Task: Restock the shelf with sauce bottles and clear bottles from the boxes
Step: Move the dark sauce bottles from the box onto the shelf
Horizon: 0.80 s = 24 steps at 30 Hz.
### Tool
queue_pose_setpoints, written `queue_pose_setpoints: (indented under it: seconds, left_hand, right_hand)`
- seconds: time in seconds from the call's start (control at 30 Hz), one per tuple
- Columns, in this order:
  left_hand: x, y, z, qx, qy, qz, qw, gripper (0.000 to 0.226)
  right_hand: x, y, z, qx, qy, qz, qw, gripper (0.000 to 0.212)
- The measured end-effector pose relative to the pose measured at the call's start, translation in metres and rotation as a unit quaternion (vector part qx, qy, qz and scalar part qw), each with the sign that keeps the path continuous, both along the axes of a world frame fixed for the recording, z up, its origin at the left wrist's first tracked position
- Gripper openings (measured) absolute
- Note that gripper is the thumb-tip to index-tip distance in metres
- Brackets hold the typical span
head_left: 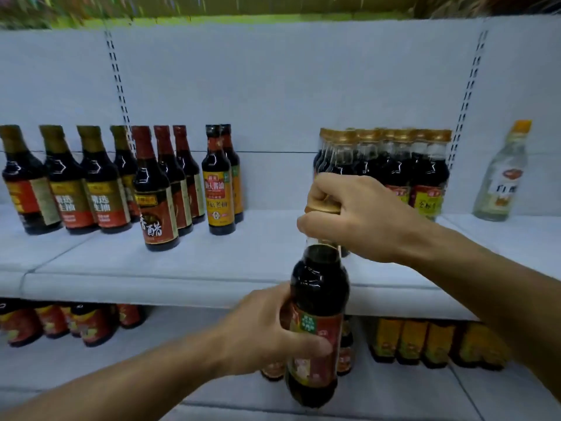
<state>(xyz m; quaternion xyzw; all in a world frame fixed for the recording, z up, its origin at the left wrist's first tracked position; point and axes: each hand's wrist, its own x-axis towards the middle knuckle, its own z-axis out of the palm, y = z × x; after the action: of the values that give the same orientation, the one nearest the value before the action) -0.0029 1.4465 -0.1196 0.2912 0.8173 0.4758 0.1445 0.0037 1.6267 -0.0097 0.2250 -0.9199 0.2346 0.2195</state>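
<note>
though its cap hidden, sauce bottle (317, 302) in both hands

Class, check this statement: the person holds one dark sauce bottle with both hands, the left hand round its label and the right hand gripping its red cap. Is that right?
Not quite: the cap is gold, not red, as the head view shows. The rest holds: the left hand wraps the label of the dark sauce bottle, and the right hand grips the top.
</note>
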Motion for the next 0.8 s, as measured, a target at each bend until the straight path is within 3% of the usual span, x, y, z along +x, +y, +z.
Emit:
queue_pose_setpoints:
  seconds: [0.13, 0.37, 0.53, 0.8]
  left_hand:
    - [-0.015, 0.030, 0.032, 0.036, 0.020, -0.016, 0.999, 0.048]
    - [-0.042, 0.089, 0.063, 0.098, 0.062, 0.000, 0.993, 0.045]
    - [-0.058, 0.122, 0.054, 0.151, 0.055, 0.031, 0.986, 0.049]
    - [-0.074, 0.156, 0.018, 0.122, 0.098, 0.137, 0.978, 0.039]
  right_hand:
    - [-0.018, 0.034, 0.033, -0.050, 0.010, 0.010, 0.999, 0.023]
    - [-0.050, 0.089, 0.077, -0.087, 0.047, 0.003, 0.995, 0.038]
    - [-0.073, 0.116, 0.092, -0.074, 0.048, 0.008, 0.996, 0.038]
    - [-0.112, 0.143, 0.087, -0.047, 0.015, 0.034, 0.998, 0.023]
